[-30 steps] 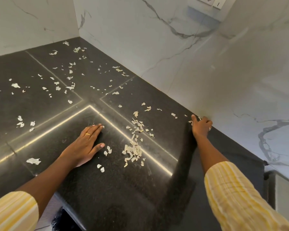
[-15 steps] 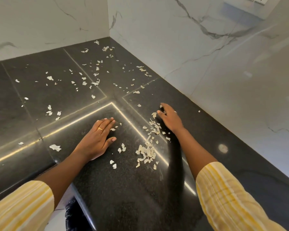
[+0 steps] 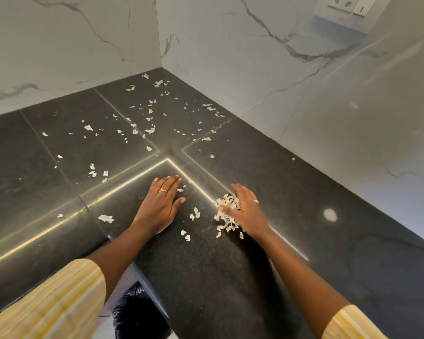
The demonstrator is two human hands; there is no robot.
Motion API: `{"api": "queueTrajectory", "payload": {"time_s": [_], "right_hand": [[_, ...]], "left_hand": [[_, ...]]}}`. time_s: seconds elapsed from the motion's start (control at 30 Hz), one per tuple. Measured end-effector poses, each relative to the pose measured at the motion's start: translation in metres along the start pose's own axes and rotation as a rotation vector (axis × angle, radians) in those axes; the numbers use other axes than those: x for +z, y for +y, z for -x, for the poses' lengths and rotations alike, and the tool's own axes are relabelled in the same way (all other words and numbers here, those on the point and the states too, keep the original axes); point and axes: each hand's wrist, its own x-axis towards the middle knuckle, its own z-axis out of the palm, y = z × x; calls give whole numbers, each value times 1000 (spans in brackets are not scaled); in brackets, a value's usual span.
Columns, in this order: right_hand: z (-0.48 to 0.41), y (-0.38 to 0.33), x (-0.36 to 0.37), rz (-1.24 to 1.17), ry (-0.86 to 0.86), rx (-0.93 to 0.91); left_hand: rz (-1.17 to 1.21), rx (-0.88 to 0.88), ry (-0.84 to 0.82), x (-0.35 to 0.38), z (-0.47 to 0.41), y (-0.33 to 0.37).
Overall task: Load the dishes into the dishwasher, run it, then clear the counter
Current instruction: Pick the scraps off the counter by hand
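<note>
A black stone counter fills an L-shaped corner and is strewn with pale peel scraps. My right hand lies flat with straight fingers against a gathered heap of scraps near the counter's front. My left hand rests flat on the counter, palm down, a ring on one finger, a short way left of the heap. A few loose scraps lie between the two hands. Many more scraps are scattered toward the back corner.
White marble walls close the counter on two sides, with a socket plate at the upper right. A black bin bag shows below the counter's front edge. A larger scrap lies left of my left hand.
My right hand has swept from the right wall across the counter toward my left hand, pushing scraps into a tighter heap. My left hand has stayed flat in place.
</note>
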Motion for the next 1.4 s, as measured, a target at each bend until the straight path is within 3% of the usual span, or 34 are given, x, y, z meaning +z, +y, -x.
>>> {"api": "queueTrajectory", "payload": {"time_s": [0.07, 0.17, 0.3, 0.47, 0.57, 0.67, 0.77, 0.87, 1.17, 1.3, 1.4], "right_hand": [[3, -5, 17, 215, -52, -2], [-1, -14, 44, 434, 54, -83], [-12, -24, 61, 335, 148, -214], [-28, -23, 50, 254, 212, -287], [-43, -31, 36, -11, 358, -92], [-57, -46, 25, -664, 353, 240], [-60, -66, 23, -1209, 272, 270], [-56, -87, 30, -1367, 165, 217], [-47, -132, 51, -1101, 172, 75], [-46, -144, 57, -472, 155, -104], [-45, -141, 54, -473, 217, -137]], "left_hand": [[48, 14, 30, 1, 0, 5], [148, 40, 71, 3, -3, 17], [356, 0, 168, 9, -7, 33], [787, -267, 239, 9, -15, 52], [1073, -466, 258, 2, -24, 61], [1476, -602, 244, -6, -37, 68], [1817, -720, 219, -10, -47, 73], [2097, -815, 238, -12, -54, 75], [2585, -800, 352, -24, -47, 73], [2416, -830, 354, -29, -47, 68], [2551, -814, 330, -30, -48, 56]]}}
